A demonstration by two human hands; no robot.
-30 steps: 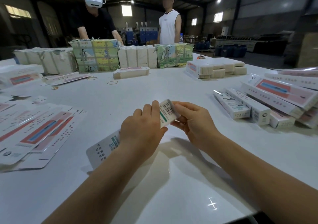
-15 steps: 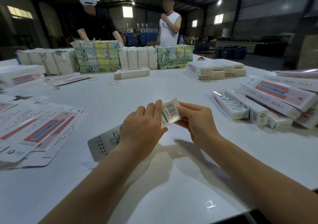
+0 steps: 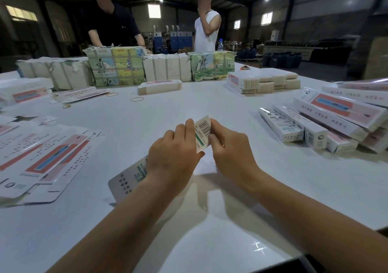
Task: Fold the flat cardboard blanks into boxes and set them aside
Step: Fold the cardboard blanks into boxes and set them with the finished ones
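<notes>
Dim warehouse space lies behind a broad white table that fills most of the view. Along the table's far edge stand wrapped bundles of stock, some in picture-printed paper, some plain. Behind them are two people: a person in a dark top with a white headset, hands resting on a bundle, and a person in a white sleeveless top with one hand raised to the face. At the right edge of the table lies a heap of folded boxes, long and narrow, stacked at angles on one another. At the left edge a spread of flat cardboard blanks overlaps in a loose pile, red and blue print facing up. Toward the far right corner sits a low stack of banded blanks, and a single narrow bundle lies near the far middle.

Over the near middle of the table, both hands hold one box, lifted off the surface and slanting from near left to far right. The left hand is wrapped around its midsection, fingers curled over the top. The right hand pinches the barcode end between thumb and fingers. Three rubber bands lie loose on the table's far-left part.
</notes>
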